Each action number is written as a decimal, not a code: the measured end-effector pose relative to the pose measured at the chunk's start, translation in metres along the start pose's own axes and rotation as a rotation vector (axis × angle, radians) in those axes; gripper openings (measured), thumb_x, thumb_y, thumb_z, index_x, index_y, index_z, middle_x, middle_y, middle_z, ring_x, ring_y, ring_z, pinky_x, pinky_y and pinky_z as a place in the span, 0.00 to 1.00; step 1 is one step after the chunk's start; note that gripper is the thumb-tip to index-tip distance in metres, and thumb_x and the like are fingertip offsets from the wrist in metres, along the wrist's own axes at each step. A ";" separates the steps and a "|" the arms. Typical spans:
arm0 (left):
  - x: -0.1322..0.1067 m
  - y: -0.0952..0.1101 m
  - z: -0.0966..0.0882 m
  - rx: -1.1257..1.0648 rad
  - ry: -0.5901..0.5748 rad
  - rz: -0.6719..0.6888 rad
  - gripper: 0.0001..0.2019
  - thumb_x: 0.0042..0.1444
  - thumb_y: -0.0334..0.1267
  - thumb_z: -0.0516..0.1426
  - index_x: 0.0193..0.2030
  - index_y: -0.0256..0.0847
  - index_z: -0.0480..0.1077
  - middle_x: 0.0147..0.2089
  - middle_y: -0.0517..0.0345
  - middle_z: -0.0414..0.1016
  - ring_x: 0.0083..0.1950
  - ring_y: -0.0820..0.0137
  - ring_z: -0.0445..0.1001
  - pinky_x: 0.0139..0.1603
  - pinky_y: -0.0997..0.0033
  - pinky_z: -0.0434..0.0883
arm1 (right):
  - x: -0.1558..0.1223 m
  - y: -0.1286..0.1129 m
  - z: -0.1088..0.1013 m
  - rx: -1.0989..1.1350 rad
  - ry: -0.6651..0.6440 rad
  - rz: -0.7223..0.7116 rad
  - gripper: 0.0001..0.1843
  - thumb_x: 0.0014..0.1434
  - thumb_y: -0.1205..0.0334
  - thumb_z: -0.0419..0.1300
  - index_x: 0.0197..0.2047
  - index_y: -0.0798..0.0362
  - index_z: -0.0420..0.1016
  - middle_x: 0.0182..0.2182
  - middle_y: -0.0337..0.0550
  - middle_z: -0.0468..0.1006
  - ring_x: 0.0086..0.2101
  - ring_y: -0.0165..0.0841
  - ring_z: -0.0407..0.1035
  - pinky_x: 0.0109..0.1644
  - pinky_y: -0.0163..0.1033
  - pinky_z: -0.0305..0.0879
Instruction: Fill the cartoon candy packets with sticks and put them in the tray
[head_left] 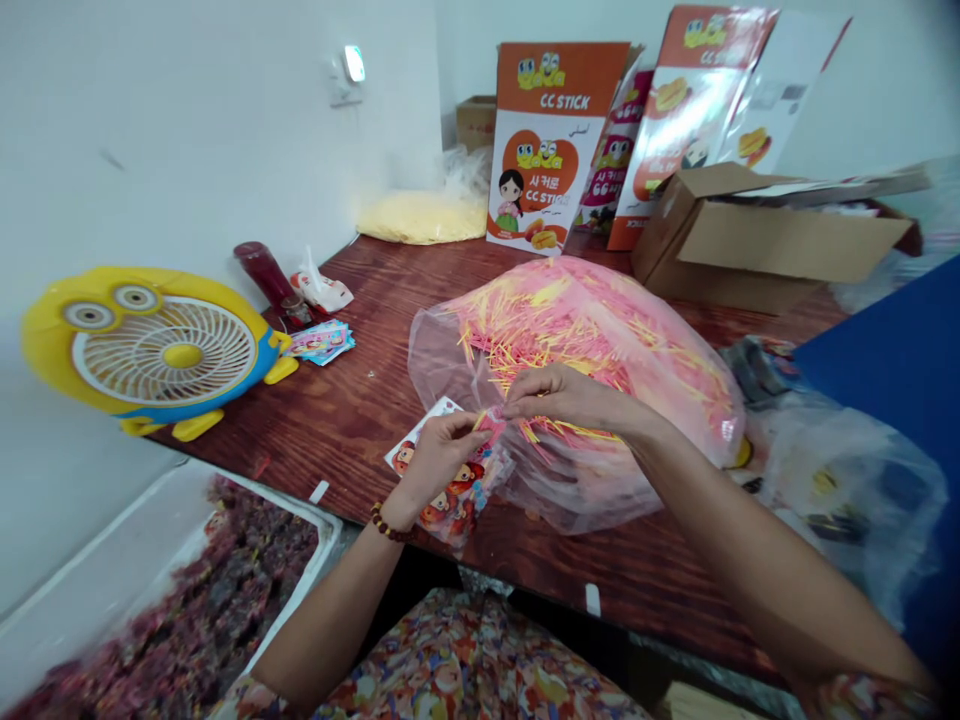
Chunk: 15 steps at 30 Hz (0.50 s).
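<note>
Above the front of the table, both hands meet at a small pink packet point(493, 422). Its exact contents are too small to make out. My left hand point(437, 458), with a beaded bracelet at the wrist, pinches the packet's left side between thumb and fingers. From the right, my right hand point(561, 396) has its fingertips closed on the packet's upper edge. Beneath my left hand lie printed cartoon bags point(450, 508), partly covered by it. Just behind my right hand, a big clear plastic bag point(660, 350) lies open, full of thin pink and yellow sticks point(540, 325).
A yellow minion-shaped fan point(180, 355) stands on the left, near cards point(322, 342) and a dark red bottle point(264, 275). CC Stick boxes point(559, 150) and an open carton point(772, 240) line the back. A white foam box point(322, 535) sits below the table's left edge.
</note>
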<state>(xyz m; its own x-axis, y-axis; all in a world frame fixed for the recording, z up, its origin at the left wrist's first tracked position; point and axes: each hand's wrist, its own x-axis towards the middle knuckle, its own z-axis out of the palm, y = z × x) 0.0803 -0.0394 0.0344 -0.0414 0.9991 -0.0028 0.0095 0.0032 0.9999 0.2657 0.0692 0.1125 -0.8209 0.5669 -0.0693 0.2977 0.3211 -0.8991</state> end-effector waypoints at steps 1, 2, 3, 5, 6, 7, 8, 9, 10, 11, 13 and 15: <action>0.000 0.000 0.001 0.017 -0.014 0.004 0.10 0.52 0.40 0.64 0.36 0.37 0.81 0.32 0.59 0.79 0.33 0.71 0.71 0.38 0.74 0.68 | -0.001 0.001 0.001 -0.033 -0.001 0.021 0.18 0.56 0.53 0.63 0.22 0.55 0.74 0.19 0.33 0.66 0.23 0.25 0.57 0.27 0.34 0.52; -0.001 0.000 0.001 0.023 -0.025 0.006 0.10 0.53 0.40 0.63 0.37 0.37 0.81 0.32 0.59 0.79 0.33 0.71 0.71 0.38 0.74 0.68 | -0.001 0.002 0.002 -0.068 0.000 0.045 0.18 0.58 0.54 0.62 0.21 0.55 0.72 0.18 0.32 0.63 0.22 0.24 0.55 0.26 0.34 0.50; -0.001 -0.001 0.002 0.021 -0.029 0.008 0.10 0.53 0.40 0.63 0.37 0.37 0.81 0.33 0.58 0.79 0.33 0.71 0.71 0.38 0.74 0.68 | -0.001 0.003 0.003 -0.108 0.004 0.062 0.18 0.59 0.56 0.61 0.21 0.55 0.71 0.18 0.32 0.62 0.21 0.24 0.54 0.26 0.34 0.49; -0.001 -0.002 0.003 0.009 -0.019 0.013 0.09 0.53 0.41 0.63 0.36 0.37 0.81 0.32 0.59 0.79 0.33 0.72 0.71 0.37 0.74 0.67 | -0.001 0.004 0.005 -0.203 0.039 0.048 0.13 0.58 0.61 0.60 0.23 0.55 0.73 0.19 0.33 0.66 0.22 0.25 0.57 0.28 0.34 0.51; -0.001 -0.003 0.003 0.006 -0.012 0.016 0.09 0.53 0.41 0.63 0.35 0.37 0.80 0.31 0.59 0.78 0.33 0.72 0.71 0.37 0.74 0.67 | -0.001 0.004 0.006 -0.252 0.065 0.018 0.11 0.57 0.63 0.60 0.24 0.55 0.75 0.20 0.34 0.69 0.24 0.26 0.60 0.30 0.34 0.52; -0.001 -0.004 0.003 0.004 -0.007 0.015 0.09 0.53 0.41 0.63 0.34 0.37 0.80 0.31 0.60 0.78 0.32 0.72 0.70 0.37 0.74 0.67 | 0.000 0.004 0.007 -0.292 0.092 -0.020 0.08 0.56 0.65 0.61 0.26 0.55 0.77 0.23 0.36 0.73 0.26 0.27 0.63 0.32 0.35 0.54; 0.000 -0.004 0.002 0.002 -0.005 0.009 0.09 0.53 0.41 0.63 0.33 0.37 0.80 0.30 0.60 0.78 0.32 0.72 0.70 0.36 0.75 0.67 | 0.001 0.004 0.008 -0.315 0.119 -0.059 0.07 0.56 0.67 0.61 0.28 0.54 0.79 0.25 0.37 0.75 0.28 0.28 0.66 0.34 0.35 0.56; 0.000 -0.005 0.001 -0.001 -0.006 0.001 0.09 0.53 0.41 0.63 0.33 0.37 0.80 0.30 0.60 0.77 0.32 0.72 0.70 0.36 0.75 0.66 | 0.001 0.005 0.010 -0.316 0.141 -0.094 0.06 0.55 0.67 0.62 0.29 0.54 0.80 0.27 0.38 0.76 0.30 0.29 0.67 0.36 0.35 0.57; 0.001 -0.005 0.000 -0.006 -0.009 -0.011 0.09 0.52 0.41 0.64 0.33 0.37 0.80 0.29 0.60 0.77 0.31 0.72 0.70 0.36 0.75 0.67 | 0.002 0.006 0.012 -0.293 0.159 -0.125 0.05 0.55 0.67 0.62 0.29 0.53 0.80 0.28 0.39 0.77 0.31 0.29 0.68 0.37 0.36 0.59; 0.001 -0.006 0.000 -0.014 -0.013 -0.024 0.09 0.52 0.42 0.64 0.33 0.37 0.80 0.29 0.60 0.77 0.31 0.72 0.70 0.36 0.74 0.67 | 0.003 0.008 0.014 -0.249 0.177 -0.150 0.05 0.55 0.67 0.63 0.29 0.53 0.80 0.29 0.39 0.77 0.32 0.30 0.69 0.38 0.36 0.60; 0.002 -0.006 -0.002 -0.033 -0.023 -0.048 0.09 0.51 0.42 0.65 0.32 0.37 0.80 0.29 0.60 0.78 0.32 0.72 0.71 0.36 0.74 0.68 | 0.005 0.013 0.020 -0.132 0.217 -0.186 0.05 0.55 0.66 0.63 0.28 0.53 0.79 0.30 0.39 0.76 0.33 0.30 0.69 0.39 0.36 0.61; 0.002 -0.007 -0.002 -0.061 -0.030 -0.071 0.09 0.50 0.41 0.65 0.33 0.37 0.81 0.30 0.60 0.78 0.32 0.72 0.71 0.36 0.74 0.68 | 0.006 0.020 0.026 -0.034 0.263 -0.201 0.05 0.55 0.65 0.63 0.28 0.53 0.78 0.31 0.39 0.76 0.33 0.31 0.70 0.40 0.37 0.63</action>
<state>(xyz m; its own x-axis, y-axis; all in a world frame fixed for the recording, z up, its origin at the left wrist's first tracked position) 0.0777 -0.0374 0.0278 -0.0099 0.9973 -0.0732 -0.0534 0.0725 0.9959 0.2539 0.0594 0.0834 -0.7125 0.6642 0.2261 0.1617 0.4690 -0.8683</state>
